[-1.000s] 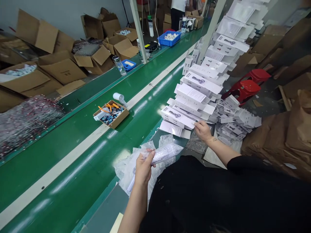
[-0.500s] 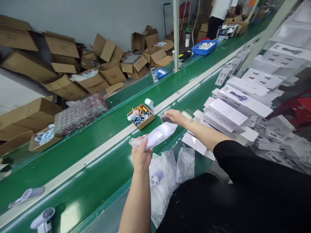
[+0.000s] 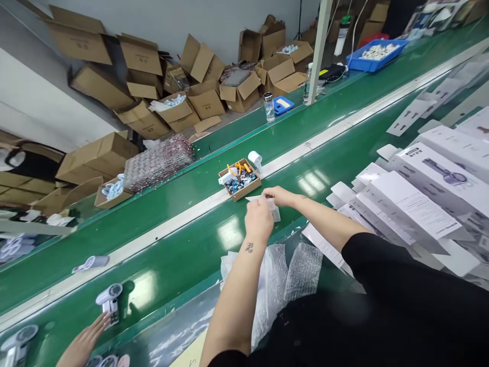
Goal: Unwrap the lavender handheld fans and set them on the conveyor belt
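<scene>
Both my hands meet over the near green belt. My left hand [image 3: 259,220] is closed, its back towards me, on a bubble-wrapped handheld fan that it mostly hides. Just beyond it, my right hand [image 3: 281,197] grips a white carton [image 3: 253,198], of which only a pale edge shows. A translucent bit of bubble wrap [image 3: 275,211] sticks out between the hands. Below my forearms lie bubble bags [image 3: 304,270] on the table edge. Flat-lying white printed cartons [image 3: 414,204] are stacked to the right of my right arm.
Another person's hand [image 3: 86,340] touches a handheld fan [image 3: 109,300] at lower left; more fans lie on the belt. A small carton of parts with orange-handled pliers [image 3: 239,178] stands ahead. Beyond are a blue tray [image 3: 376,55], a bottle [image 3: 269,108] and a post [image 3: 319,51].
My right hand has taken a carton from the stack and moved left over the belt. My left hand has brought the wrapped fan up to it. The view has swung left, showing another person's hand.
</scene>
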`<state>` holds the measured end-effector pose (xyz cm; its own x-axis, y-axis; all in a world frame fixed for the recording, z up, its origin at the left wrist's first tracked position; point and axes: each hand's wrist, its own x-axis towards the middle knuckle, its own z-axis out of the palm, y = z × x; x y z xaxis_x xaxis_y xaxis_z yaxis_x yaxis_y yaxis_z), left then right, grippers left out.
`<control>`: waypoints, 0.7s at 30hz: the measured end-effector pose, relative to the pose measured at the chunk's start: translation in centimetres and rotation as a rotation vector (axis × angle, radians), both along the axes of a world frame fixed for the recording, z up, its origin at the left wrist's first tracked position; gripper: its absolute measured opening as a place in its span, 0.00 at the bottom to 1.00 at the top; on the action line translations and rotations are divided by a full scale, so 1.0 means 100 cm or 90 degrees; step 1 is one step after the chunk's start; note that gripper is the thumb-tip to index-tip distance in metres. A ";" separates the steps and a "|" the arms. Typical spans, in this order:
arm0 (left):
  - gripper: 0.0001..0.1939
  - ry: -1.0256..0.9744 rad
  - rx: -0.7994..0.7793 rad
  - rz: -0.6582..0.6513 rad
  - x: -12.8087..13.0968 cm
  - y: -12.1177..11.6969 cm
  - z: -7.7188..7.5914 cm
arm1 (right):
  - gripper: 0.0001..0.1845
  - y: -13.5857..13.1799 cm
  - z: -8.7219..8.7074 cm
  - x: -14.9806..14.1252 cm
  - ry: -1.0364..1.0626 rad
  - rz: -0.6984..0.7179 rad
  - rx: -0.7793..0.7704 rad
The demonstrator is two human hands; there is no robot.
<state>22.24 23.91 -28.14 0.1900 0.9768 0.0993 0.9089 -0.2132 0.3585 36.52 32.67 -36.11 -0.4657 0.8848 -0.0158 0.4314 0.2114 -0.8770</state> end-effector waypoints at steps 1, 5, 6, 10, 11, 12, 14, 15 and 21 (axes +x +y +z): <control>0.11 0.033 -0.005 -0.026 0.009 0.002 0.001 | 0.07 0.000 0.002 -0.001 -0.002 0.007 0.002; 0.13 0.065 0.039 -0.127 0.030 0.000 -0.003 | 0.08 -0.001 0.012 0.012 -0.019 0.004 0.014; 0.13 0.068 0.047 -0.182 0.032 -0.004 -0.005 | 0.08 -0.001 0.013 0.016 -0.024 0.002 0.016; 0.11 0.071 0.010 -0.368 0.034 -0.011 -0.012 | 0.08 0.000 0.016 0.028 -0.051 -0.004 0.022; 0.10 0.050 -0.004 -0.362 0.033 -0.007 -0.014 | 0.08 0.001 0.017 0.028 -0.055 -0.005 0.026; 0.11 0.013 -0.017 -0.325 0.029 -0.001 -0.014 | 0.08 0.001 0.017 0.028 -0.057 -0.005 0.030; 0.14 -0.084 -0.071 -0.160 0.018 0.014 -0.014 | 0.09 0.000 0.018 0.024 -0.061 0.007 0.041; 0.16 -0.128 -0.115 -0.046 0.011 0.021 -0.014 | 0.09 -0.001 0.019 0.021 -0.063 0.016 0.048; 0.25 -0.047 -0.103 0.020 -0.004 0.014 -0.014 | 0.06 -0.008 0.015 0.004 -0.071 0.048 0.078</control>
<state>21.84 25.32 -29.58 0.1568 0.9865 -0.0472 0.8844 -0.1189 0.4514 36.96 31.85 -34.57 -0.5316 0.8463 0.0350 0.5036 0.3491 -0.7903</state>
